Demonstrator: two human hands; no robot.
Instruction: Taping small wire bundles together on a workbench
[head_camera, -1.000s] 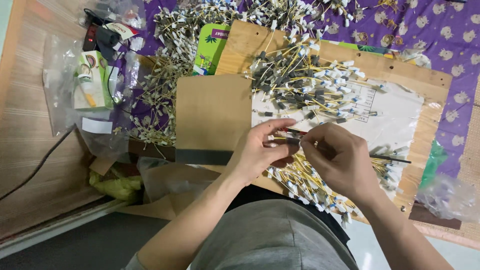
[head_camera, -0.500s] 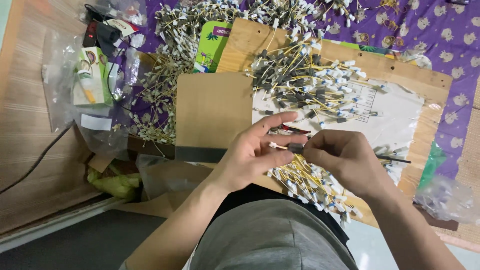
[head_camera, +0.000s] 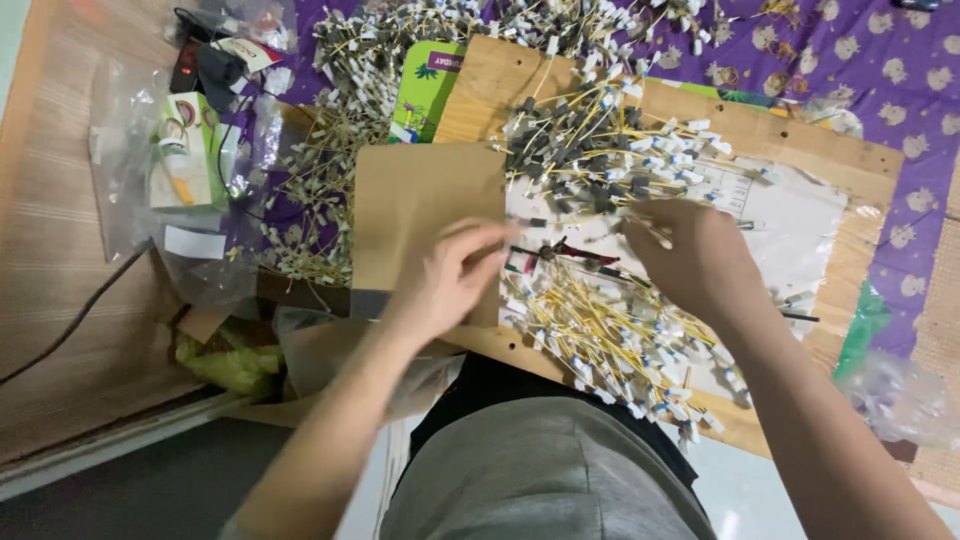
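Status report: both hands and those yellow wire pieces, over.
Left hand open, empty, over brown card. Right hand reaching into upper wire pile. Lower pile untouched. Nothing blocking.

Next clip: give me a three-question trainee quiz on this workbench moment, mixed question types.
1. True or false: the left hand and right hand are clasped together.
2. What lies under the left hand? A) brown card B) glass bowl C) metal tray
3. What colour are the wires in the wire pile nearest the person?

Key
1. False: they are apart, the right hand at the upper wire bundle.
2. A, the brown card on the wooden board.
3. Yellow, with white ends.
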